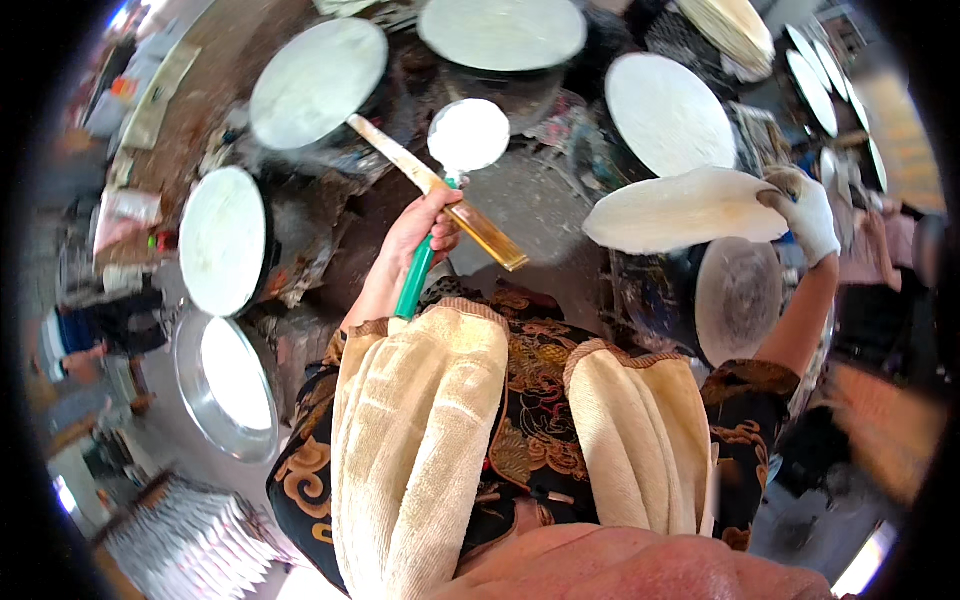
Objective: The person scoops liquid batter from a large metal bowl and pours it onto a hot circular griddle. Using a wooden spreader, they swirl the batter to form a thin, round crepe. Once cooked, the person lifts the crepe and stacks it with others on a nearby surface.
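Jutting left from right grip (808, 215): sheet (680, 212)

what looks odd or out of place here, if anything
Two mismatches: the right hand, pinching a pale sheet, wears a white glove, while the left hand, holding a green-handled ladle and a flat stick, is bare; and the round disc just below the sheet in the picture looks greyer than the white discs around.

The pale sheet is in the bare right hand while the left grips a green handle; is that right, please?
Not bare: in the head view, the right hand holding the pale sheet wears a white glove; the rest is right.
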Demonstrator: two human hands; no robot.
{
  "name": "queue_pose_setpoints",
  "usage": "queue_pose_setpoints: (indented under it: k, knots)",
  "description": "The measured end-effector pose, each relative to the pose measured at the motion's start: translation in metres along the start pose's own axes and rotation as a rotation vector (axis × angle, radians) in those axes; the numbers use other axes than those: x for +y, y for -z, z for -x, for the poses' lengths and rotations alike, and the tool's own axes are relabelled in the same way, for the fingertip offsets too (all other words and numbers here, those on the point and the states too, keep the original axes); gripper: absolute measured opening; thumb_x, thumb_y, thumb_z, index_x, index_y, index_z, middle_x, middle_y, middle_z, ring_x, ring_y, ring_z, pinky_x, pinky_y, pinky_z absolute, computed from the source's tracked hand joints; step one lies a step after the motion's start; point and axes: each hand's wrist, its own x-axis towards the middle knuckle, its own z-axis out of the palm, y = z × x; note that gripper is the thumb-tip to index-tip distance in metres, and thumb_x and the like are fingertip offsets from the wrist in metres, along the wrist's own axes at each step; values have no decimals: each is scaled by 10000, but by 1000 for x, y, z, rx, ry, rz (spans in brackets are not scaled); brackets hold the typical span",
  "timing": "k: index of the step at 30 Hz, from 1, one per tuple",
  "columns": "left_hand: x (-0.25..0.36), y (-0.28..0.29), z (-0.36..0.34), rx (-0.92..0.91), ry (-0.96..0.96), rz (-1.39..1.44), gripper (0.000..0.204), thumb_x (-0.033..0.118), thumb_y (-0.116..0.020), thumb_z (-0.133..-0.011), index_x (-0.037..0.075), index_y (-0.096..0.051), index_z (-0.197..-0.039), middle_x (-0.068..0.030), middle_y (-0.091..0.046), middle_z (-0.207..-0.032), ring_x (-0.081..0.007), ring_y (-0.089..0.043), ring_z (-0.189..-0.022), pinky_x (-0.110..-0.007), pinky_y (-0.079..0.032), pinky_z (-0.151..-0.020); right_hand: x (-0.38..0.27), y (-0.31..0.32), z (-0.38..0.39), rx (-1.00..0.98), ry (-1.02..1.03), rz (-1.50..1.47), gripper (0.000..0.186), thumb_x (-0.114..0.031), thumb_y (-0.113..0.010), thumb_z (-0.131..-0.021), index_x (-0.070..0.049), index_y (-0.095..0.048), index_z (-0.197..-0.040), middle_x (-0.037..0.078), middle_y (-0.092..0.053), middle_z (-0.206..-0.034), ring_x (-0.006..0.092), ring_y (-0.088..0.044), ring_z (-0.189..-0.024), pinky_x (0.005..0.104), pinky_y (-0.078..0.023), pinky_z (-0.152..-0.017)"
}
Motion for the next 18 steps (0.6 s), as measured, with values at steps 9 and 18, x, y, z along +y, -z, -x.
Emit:
queue_pose_setpoints:
  k: [9, 18]
  knots:
    - [42, 46, 80, -3, -181, 25, 78, 104, -557, -888, 60, -492, -891, 23, -406, -492, -77, -359, -337, -214, -302, -313, -162, 7, -63, -64, 236, 81, 349, -251, -702, -710, -10, -703, -962, 168, -679, -989, 273, -650, -922, 333, -488, -844]
    - [105, 87, 97, 251, -299, 99, 173, 165, -593, -882, 116, -445, -806, 34, -394, -480, -73, -360, -317, -209, -299, -290, -279, -75, -303, -269, 475, -132, 444, -338, -690, -749, 61, -656, -942, 116, -645, -762, 146, -604, -735, 304, -484, -705]
